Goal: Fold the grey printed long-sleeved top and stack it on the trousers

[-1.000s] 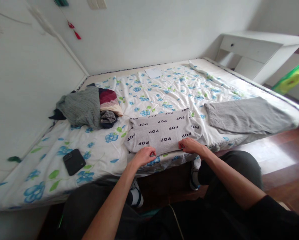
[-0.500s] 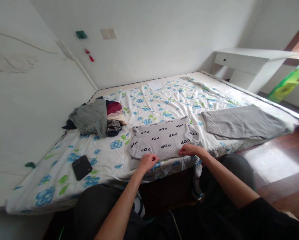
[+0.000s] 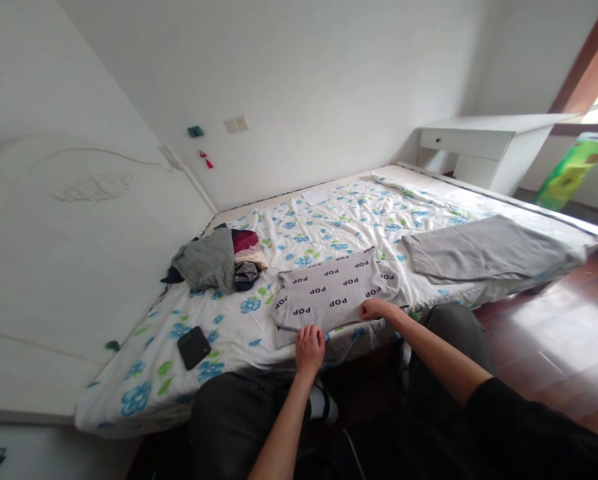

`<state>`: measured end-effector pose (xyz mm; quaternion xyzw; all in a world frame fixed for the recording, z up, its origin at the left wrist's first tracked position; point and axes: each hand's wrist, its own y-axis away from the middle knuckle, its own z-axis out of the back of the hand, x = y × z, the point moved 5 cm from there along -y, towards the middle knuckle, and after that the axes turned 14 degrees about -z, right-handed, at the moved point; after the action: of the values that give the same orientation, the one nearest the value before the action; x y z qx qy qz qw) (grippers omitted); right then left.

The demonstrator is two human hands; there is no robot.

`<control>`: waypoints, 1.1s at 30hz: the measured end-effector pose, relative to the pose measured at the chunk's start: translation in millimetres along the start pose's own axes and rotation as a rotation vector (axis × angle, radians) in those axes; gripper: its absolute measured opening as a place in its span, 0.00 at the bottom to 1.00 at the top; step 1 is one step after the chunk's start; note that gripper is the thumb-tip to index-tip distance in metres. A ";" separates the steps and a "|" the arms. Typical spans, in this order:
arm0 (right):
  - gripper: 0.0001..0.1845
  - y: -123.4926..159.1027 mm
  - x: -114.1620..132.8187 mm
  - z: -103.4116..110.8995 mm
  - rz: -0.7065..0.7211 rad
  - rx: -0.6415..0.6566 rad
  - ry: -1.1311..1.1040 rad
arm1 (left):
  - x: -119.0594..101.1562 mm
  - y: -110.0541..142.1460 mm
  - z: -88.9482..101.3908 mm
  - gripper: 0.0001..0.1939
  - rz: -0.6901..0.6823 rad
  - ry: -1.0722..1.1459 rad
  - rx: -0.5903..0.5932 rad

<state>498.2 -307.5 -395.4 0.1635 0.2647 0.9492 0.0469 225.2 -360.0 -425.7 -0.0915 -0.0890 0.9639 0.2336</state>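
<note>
A grey sweatshirt-like garment (image 3: 333,290) printed with rows of black "POP" lettering lies flat and folded on the floral quilt (image 3: 143,363). My right hand (image 3: 376,309) rests on its near edge, with the fingers on the fabric. My left hand (image 3: 310,350) is just below that edge, at the quilt's front side, with its fingertips by the hem. Neither hand grips anything that I can see.
A grey knit piece (image 3: 483,250) lies flat to the right. A heap of clothes (image 3: 219,261) sits by the headboard (image 3: 89,193), and a black phone (image 3: 193,347) lies on the quilt. Beyond stand a white desk (image 3: 483,141) and a green package (image 3: 569,170).
My left hand has drawn back toward me and off the garment's edge. My right hand stays nearly in place. The whole view has shifted, showing more wall and a smaller bed.
</note>
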 end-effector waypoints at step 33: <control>0.27 6.3 -167.6 -27.9 -0.418 -0.860 -1.055 | 80.9 56.4 14.2 0.19 0.185 0.498 -0.361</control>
<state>646.7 -355.8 -462.5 0.5139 -0.1656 0.7349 0.4104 126.9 -373.5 -435.0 -0.3722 -0.1900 0.8977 0.1396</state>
